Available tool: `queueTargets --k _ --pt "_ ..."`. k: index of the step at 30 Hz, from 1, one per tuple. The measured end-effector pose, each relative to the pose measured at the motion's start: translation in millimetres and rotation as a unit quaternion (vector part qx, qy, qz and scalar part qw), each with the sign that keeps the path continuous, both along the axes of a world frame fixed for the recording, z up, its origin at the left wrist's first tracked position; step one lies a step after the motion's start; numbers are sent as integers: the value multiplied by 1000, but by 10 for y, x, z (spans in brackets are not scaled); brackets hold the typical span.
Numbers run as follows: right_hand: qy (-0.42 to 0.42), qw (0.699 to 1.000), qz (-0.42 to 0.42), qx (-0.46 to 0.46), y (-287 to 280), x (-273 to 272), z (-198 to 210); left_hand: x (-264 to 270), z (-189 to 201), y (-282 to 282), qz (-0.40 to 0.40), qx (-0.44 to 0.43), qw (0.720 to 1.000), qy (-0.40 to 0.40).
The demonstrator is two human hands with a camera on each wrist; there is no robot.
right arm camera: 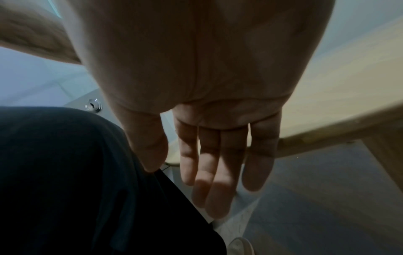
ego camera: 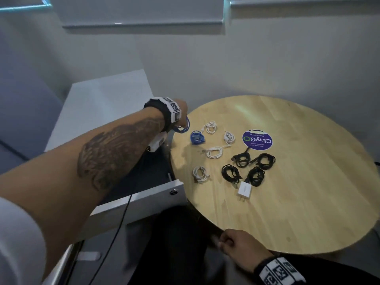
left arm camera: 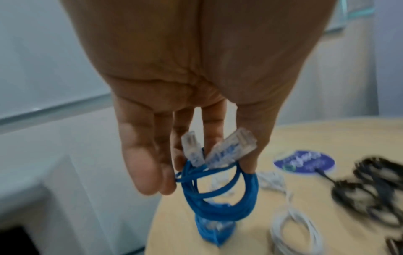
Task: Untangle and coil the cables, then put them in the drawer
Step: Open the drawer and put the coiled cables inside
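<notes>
While your left hand (left arm camera: 174,96) hangs over the table's nine-o'clock edge, its fingers (left arm camera: 141,165) and thumb pinch a coiled blue cable (left arm camera: 220,205), a rubbery round-jacketed loop whose two clear plastic plugs (left arm camera: 231,148) stick up against your palm. That coil dangles above a second blue cable bundle (ego camera: 197,137), which lies flat on the wood at about ten o'clock of the round table (ego camera: 308,202), a pale grained wooden disc with a smooth matte face.

Toward the table's middle lie four white cable coils (ego camera: 214,151), thin and glossy, loosely wound. Just to their three o'clock sit four black cable coils (ego camera: 249,168), tighter and duller, clustered close together. A flat white charger brick (ego camera: 244,190) with rounded corners rests at six o'clock of the black group, touching one coil. At twelve o'clock of that group is a round purple sticker (ego camera: 257,139) with white lettering.

Beside the table, at its nine-o'clock side, the drawer (ego camera: 144,200) stands pulled out, a grey metal front with a small round lock (ego camera: 174,191), its inside dark.

Your right hand (right arm camera: 209,120) sits at the table's six-o'clock rim, holding nothing, fingers (right arm camera: 218,181) relaxed and nearly straight, over your dark trouser leg (right arm camera: 65,181).
</notes>
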State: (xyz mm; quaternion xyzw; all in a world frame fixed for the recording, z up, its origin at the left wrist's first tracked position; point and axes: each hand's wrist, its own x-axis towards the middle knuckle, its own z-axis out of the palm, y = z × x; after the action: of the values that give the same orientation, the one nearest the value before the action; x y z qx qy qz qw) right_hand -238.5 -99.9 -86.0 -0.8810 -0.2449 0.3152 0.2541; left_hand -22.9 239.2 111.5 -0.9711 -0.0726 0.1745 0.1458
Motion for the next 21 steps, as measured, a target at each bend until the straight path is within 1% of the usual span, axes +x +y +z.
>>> queueTargets --k 2,3,5,6,9,10,12,17,19,21 --pt "2 1000 -4 -15 -11 -38 -23 -364 293 49 20 -3 1000 -15" --pt "3 1000 -4 -28 -16 -60 -33 -506 369 102 32 -1 999 -17" --pt "4 999 -1 -43 -32 -94 -75 -774 398 199 66 6 998 -8" --pt "4 999 1 -46 -40 -108 -95 -888 372 251 77 11 997 1" --pt "7 999 -2 -47 -72 -136 -108 -1093 112 384 79 6 995 54" --pt "9 999 -5 -45 -82 -134 -112 -1128 10 423 83 11 994 73" --pt "10 999 -11 -44 -104 -125 -109 -1140 -215 491 90 9 992 86" --pt "11 999 -16 -41 -134 -87 -82 -1074 -702 663 96 -23 993 72" --pt "12 999 -13 -41 -133 -93 -67 -1051 -644 564 85 -27 995 41" --pt "14 999 -11 -40 -124 -102 -63 -971 -458 368 53 -37 998 -13"
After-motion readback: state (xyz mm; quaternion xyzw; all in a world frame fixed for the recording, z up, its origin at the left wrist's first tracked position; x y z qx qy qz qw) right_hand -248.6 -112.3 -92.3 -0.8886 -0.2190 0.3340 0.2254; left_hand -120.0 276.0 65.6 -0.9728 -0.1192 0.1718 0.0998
